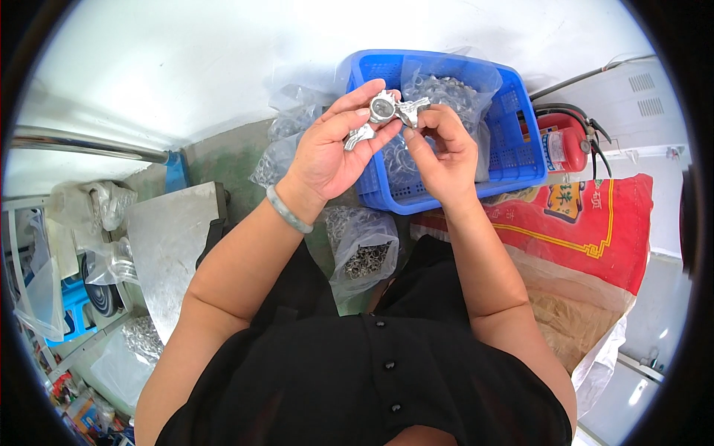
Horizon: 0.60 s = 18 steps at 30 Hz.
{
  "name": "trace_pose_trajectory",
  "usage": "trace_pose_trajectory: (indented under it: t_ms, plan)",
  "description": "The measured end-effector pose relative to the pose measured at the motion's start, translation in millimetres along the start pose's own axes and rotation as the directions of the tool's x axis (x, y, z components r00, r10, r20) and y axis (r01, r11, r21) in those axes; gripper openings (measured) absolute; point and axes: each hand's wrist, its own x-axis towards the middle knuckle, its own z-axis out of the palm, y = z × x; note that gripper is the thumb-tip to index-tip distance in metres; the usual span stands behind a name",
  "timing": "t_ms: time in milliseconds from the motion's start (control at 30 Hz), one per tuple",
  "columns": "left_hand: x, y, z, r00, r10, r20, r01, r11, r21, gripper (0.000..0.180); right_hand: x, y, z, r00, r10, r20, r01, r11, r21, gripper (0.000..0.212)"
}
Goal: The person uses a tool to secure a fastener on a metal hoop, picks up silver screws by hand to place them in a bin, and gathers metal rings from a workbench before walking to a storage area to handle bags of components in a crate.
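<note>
Just in front of the near side of the blue basket, my two hands hold shiny silver metal castings close together. My left hand [333, 137] has its thumb and fingers closed on a round, ring-shaped casting [382, 108]; another silver piece [359, 137] lies across its fingers. Between the thumb and fingers of my right hand [446, 152] is a wing-shaped silver casting [413, 110], right beside the round one. Whether these pieces are joined cannot be made out. A bangle [288, 210] circles my left wrist.
Behind my hands stands a blue plastic basket [525, 137] with bags of small metal parts [450, 89]. Another bag of metal rings [362, 253] sits between my legs. At left is a grey metal surface [167, 245]; at right, a red fire extinguisher [573, 145] and red sack [625, 223].
</note>
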Motion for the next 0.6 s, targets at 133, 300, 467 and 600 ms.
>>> trace_pose_trajectory:
  t_ms: [133, 300, 467, 600]
  plan:
    - [-1, -1, -2, 1.000, -0.004, 0.016, 0.005, 0.999, -0.035, 0.038, 0, -4, 0, 0.998, -0.056, 0.010, 0.056, 0.995, -0.078, 0.015]
    - [-2, -1, -5, 0.999, -0.001, 0.047, 0.003, 0.999, -0.032, 0.038, 0, -10, -1, 0.999, -0.037, 0.031, 0.041, 0.989, -0.141, 0.017]
    - [-2, -5, -7, 0.981, -0.039, 0.192, 0.055, 0.996, -0.075, 0.039, -4, -11, 4, 0.995, 0.095, -0.015, -0.096, 0.994, -0.050, 0.029]
    - [-7, -16, 0, 0.994, -0.097, 0.041, 0.101, 0.988, -0.117, 0.043, -2, -21, 4, 0.967, 0.250, -0.055, -0.244, 0.965, 0.096, 0.035]
